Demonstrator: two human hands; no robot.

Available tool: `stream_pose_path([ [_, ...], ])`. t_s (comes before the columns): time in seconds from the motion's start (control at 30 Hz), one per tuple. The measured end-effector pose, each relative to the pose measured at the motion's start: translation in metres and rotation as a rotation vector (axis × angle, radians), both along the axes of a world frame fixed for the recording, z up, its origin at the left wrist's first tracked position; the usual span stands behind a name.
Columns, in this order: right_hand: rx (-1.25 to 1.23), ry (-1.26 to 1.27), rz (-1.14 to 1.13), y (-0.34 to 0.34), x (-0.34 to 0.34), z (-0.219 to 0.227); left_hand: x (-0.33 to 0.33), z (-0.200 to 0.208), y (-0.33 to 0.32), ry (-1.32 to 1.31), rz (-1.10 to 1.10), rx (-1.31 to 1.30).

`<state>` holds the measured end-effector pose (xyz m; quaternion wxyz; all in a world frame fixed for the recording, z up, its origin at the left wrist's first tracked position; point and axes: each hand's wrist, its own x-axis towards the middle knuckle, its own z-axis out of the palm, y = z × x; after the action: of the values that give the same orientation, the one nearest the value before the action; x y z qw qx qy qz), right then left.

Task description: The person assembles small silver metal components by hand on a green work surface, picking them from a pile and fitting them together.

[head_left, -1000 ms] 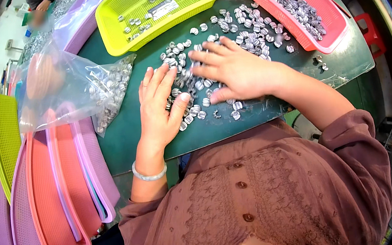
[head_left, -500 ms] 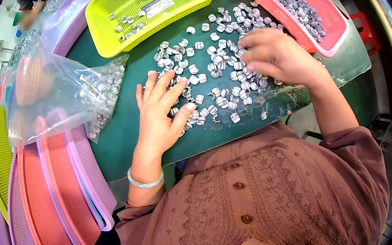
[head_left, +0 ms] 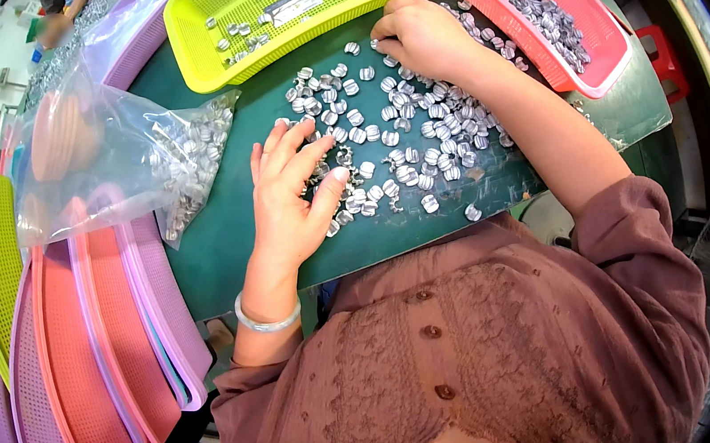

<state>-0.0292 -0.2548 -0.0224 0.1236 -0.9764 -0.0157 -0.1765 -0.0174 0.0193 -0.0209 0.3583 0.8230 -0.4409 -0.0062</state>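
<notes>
Small silver-and-dark ribbed curved metal pieces [head_left: 455,128] lie scattered over the green tabletop [head_left: 306,259]. My left hand [head_left: 289,199], a pale bangle on its wrist, rests with fingers spread at the left edge of the pieces, touching some and hiding others beneath it. At the far side of the spread, just below the lime-green basket [head_left: 229,78], my right hand [head_left: 420,34] has its fingers curled together, knuckles up. Whatever is at its fingertips is too small and covered to tell. A few similar pieces sit inside the lime-green basket.
A pink basket [head_left: 614,80] heaped with pieces stands at the far right. On the left lies a clear plastic bag [head_left: 129,175] with more pieces, beside stacked purple and coral baskets [head_left: 80,383]. Another person's hand [head_left: 54,30] shows at the upper left; a red stool [head_left: 664,64] stands right.
My right hand has moved away from me and to the left, from over the pile to near the lime-green basket, its fingers curling in. My left hand stays nearly in place.
</notes>
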Motion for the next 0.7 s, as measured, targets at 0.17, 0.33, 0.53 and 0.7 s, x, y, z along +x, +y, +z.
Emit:
stream_pose_path([
  [0.17, 0.129, 0.036, 0.082, 0.003, -0.023, 0.016, -0.001, -0.002, 0.002, -0.011, 0.024, -0.036],
  [0.33, 0.033, 0.122, 0.156, 0.008, -0.037, 0.034, -0.002, -0.001, 0.000, -0.012, 0.024, -0.046],
  [0.53, 0.056, 0.122, 0.285, 0.021, -0.020, 0.020, -0.002, -0.006, 0.003, 0.000, 0.025, -0.058],
  [0.7, 0.028, 0.233, 0.297, 0.009, -0.016, 0.033, -0.003, -0.005, 0.005, -0.005, 0.028, -0.018],
])
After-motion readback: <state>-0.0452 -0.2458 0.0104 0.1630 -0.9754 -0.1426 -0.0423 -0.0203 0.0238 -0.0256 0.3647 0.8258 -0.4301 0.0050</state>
